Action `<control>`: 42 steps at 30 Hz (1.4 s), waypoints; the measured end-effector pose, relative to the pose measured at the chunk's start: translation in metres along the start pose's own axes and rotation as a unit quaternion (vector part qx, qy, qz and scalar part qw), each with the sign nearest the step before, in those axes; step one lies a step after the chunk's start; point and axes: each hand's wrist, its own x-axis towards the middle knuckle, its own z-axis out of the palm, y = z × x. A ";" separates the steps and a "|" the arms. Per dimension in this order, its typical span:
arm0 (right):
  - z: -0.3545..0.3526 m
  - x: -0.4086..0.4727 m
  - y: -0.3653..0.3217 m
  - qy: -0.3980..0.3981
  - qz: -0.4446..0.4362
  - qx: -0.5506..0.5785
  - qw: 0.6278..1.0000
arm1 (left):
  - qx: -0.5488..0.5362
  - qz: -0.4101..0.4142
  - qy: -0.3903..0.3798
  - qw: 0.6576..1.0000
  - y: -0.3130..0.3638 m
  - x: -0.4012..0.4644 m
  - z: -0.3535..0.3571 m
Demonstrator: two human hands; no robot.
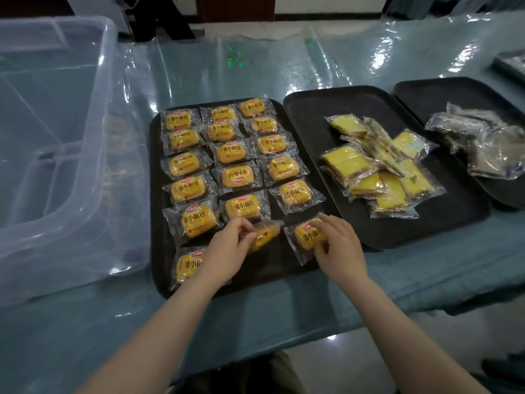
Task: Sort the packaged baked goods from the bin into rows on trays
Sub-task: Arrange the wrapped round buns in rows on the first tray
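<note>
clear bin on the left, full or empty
Empty as far as shown: the clear bin shows only its bare see-through walls and floor, no packages inside.

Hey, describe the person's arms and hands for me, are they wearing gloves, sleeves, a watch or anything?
Both arms are bare along all that shows, up to the picture's lower edge. The left hand and right hand wear no gloves, and no rings, watch or wristband show. No sleeve is visible on either forearm.

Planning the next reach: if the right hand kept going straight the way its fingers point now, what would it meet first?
The right hand points up-left over the bread packet it grips; next in line looks like the packet one row up, though depth is uncertain.
</note>
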 end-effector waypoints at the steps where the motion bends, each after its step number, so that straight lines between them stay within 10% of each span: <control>1: -0.001 0.002 -0.006 -0.021 -0.008 0.058 0.998 | -0.012 -0.007 0.004 1.000 0.002 0.001 0.000; 5: 0.006 0.014 -0.041 -0.138 0.046 0.283 0.948 | -0.027 -0.008 0.014 0.999 0.009 0.007 0.000; 12: 0.012 0.031 -0.050 -0.064 0.175 0.455 0.871 | -0.190 -0.073 0.030 0.979 0.011 0.002 -0.008; 24: 0.004 0.051 -0.037 -0.264 0.235 0.517 0.780 | -0.304 -0.207 0.114 0.923 0.000 0.003 0.001; 31: -0.001 0.073 -0.036 -0.205 0.179 0.525 0.806 | -0.325 -0.200 0.167 0.909 0.003 -0.002 0.001; 35: 0.000 0.080 -0.045 -0.272 -0.005 0.320 0.908 | -0.307 -0.190 0.252 0.898 -0.004 -0.010 -0.009; 42: 0.030 0.071 -0.074 -0.257 -0.240 -0.031 0.936 | -0.245 -0.184 0.304 0.902 -0.020 -0.034 -0.015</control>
